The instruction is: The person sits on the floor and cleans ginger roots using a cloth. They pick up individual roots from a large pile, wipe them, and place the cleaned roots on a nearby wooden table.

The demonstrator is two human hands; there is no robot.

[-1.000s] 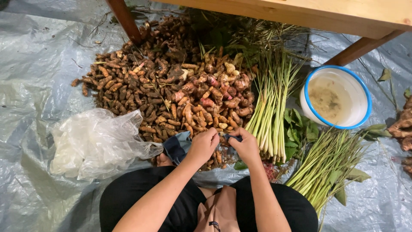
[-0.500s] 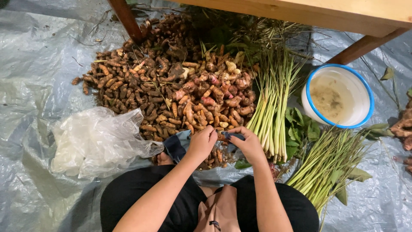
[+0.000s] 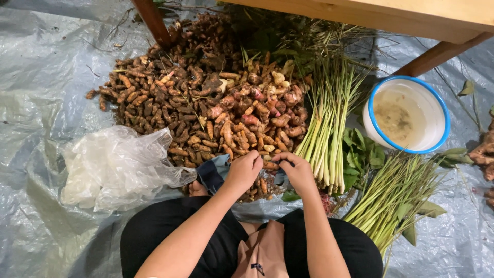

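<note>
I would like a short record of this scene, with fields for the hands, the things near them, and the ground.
left hand: closed on a small root at the near edge of the root pile
right hand: fingers bent on the same spot, touching the left hand
bag: clear plastic, crumpled, left of the hands
stalks: green bundle, right of the pile
bucket: white with blue rim, cloudy water inside
ground: grey plastic sheet
above: wooden table
</note>
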